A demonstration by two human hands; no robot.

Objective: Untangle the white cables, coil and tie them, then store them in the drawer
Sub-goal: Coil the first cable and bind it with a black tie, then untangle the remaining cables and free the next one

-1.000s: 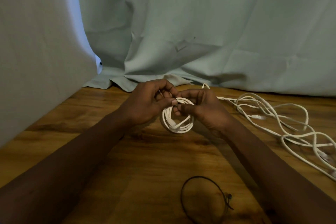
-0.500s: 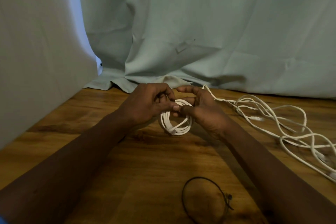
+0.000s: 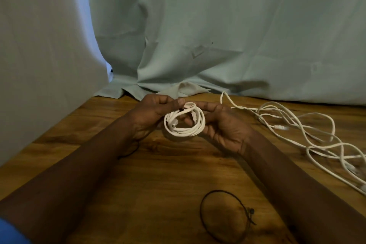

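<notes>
Left hand [image 3: 150, 114], right hand [image 3: 223, 127] hold one coil [image 3: 184, 131].

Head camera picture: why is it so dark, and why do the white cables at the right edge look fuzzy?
Head view: the light is dim, so the arms look nearly black; the loose cables blur near the right edge, probably from the wide-angle lens; the coiled cable in the middle looks sharp.

Right of the gripped white cable coil [image 3: 184, 131] sprawl loose white tangled cables [image 3: 280, 127]. A thin black cord loop [image 3: 217, 191] lies before the grip.
</notes>
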